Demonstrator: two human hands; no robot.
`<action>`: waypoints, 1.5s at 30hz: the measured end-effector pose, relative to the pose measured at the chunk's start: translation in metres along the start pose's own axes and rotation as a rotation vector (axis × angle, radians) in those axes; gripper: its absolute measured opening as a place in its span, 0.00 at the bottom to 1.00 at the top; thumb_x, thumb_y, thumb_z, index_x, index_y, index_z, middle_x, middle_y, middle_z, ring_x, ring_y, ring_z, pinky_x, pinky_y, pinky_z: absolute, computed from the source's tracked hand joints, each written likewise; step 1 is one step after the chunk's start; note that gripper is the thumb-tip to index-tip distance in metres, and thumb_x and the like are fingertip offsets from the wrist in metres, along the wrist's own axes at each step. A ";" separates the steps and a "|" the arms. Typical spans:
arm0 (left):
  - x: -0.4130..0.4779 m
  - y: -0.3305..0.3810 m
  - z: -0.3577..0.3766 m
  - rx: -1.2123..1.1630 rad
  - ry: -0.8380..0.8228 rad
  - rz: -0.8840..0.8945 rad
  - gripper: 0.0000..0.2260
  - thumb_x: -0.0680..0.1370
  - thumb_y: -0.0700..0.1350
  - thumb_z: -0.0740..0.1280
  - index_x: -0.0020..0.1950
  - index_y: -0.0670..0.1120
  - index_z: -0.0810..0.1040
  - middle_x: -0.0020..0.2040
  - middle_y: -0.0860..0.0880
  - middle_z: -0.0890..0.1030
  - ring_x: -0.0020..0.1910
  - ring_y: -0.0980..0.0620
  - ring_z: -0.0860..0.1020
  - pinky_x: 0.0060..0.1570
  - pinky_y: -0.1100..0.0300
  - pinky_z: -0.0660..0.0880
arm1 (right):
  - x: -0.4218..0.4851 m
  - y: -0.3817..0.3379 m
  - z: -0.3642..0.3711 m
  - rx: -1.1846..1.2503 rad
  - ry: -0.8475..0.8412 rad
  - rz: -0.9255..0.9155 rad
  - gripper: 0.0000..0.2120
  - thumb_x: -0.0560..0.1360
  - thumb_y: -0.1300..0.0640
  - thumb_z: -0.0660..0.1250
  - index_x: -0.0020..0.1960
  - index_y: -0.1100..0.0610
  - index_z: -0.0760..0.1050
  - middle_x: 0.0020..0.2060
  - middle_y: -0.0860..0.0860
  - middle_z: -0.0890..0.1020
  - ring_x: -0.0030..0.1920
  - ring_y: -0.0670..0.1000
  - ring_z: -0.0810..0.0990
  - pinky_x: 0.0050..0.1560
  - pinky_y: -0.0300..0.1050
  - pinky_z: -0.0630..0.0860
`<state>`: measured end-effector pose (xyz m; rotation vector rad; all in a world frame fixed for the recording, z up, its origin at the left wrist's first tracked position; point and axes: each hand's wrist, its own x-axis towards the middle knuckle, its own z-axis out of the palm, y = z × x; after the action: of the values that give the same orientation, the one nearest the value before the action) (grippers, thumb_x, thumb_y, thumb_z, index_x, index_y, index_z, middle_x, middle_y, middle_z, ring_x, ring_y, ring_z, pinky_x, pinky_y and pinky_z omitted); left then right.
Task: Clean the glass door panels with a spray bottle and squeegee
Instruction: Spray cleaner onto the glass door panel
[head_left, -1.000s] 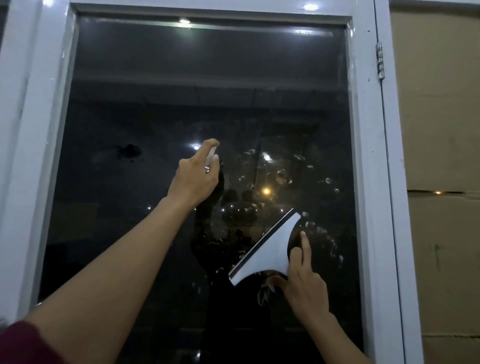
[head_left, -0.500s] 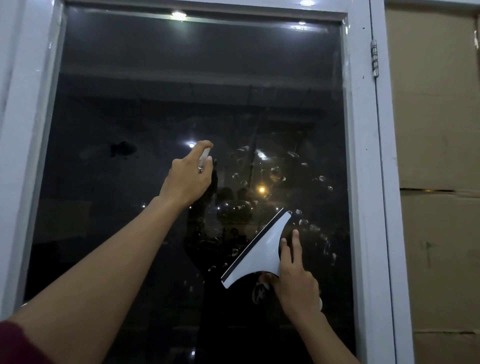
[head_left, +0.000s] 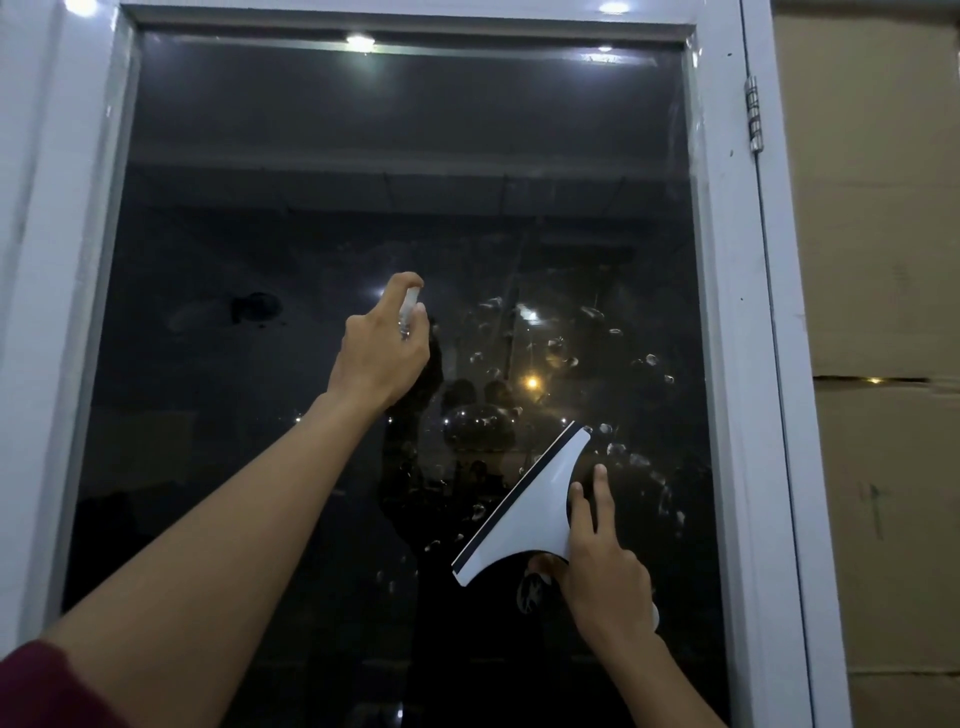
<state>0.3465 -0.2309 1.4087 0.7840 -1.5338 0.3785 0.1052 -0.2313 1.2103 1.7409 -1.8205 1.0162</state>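
Observation:
A dark glass panel (head_left: 260, 218) fills a white door frame (head_left: 727, 312). My left hand (head_left: 379, 358) is raised at mid-height of the glass, wrapped around a small clear spray bottle (head_left: 408, 312) with the forefinger on its top. Spray droplets (head_left: 566, 358) dot the glass to the right of it. My right hand (head_left: 602, 571) holds a white squeegee (head_left: 530, 514) low on the right; its black rubber edge slants up to the right, close to the glass.
Brown cardboard boxes (head_left: 883, 260) are stacked right of the door. A metal hinge (head_left: 754, 111) sits on the frame's upper right. Ceiling lights and my own dark outline reflect in the glass.
Both hands keep nearly the same pose on the bottle and squeegee. The view has shifted slightly, and the squeegee sits a little lower and left than a second ago.

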 end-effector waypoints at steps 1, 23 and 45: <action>0.000 0.000 0.000 -0.004 -0.004 -0.004 0.10 0.83 0.50 0.58 0.64 0.59 0.68 0.33 0.49 0.76 0.23 0.55 0.72 0.19 0.69 0.68 | 0.000 0.000 0.001 0.004 -0.002 0.002 0.43 0.72 0.38 0.69 0.79 0.53 0.53 0.78 0.51 0.39 0.26 0.43 0.68 0.25 0.31 0.60; -0.025 -0.002 -0.020 0.002 0.125 -0.054 0.05 0.82 0.50 0.58 0.57 0.58 0.67 0.29 0.47 0.76 0.25 0.48 0.75 0.26 0.54 0.73 | 0.001 0.000 -0.003 -0.016 -0.010 -0.033 0.43 0.73 0.38 0.68 0.79 0.53 0.52 0.78 0.51 0.39 0.27 0.42 0.68 0.25 0.32 0.59; -0.027 0.115 0.048 -0.085 0.060 0.152 0.15 0.84 0.45 0.58 0.72 0.49 0.68 0.38 0.41 0.82 0.24 0.60 0.70 0.27 0.62 0.67 | -0.028 0.139 -0.018 0.222 0.261 0.085 0.44 0.65 0.57 0.80 0.76 0.57 0.63 0.75 0.60 0.60 0.24 0.40 0.67 0.22 0.27 0.58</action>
<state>0.2322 -0.1741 1.4011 0.5867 -1.5472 0.4425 -0.0297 -0.2070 1.1718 1.5728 -1.6800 1.4547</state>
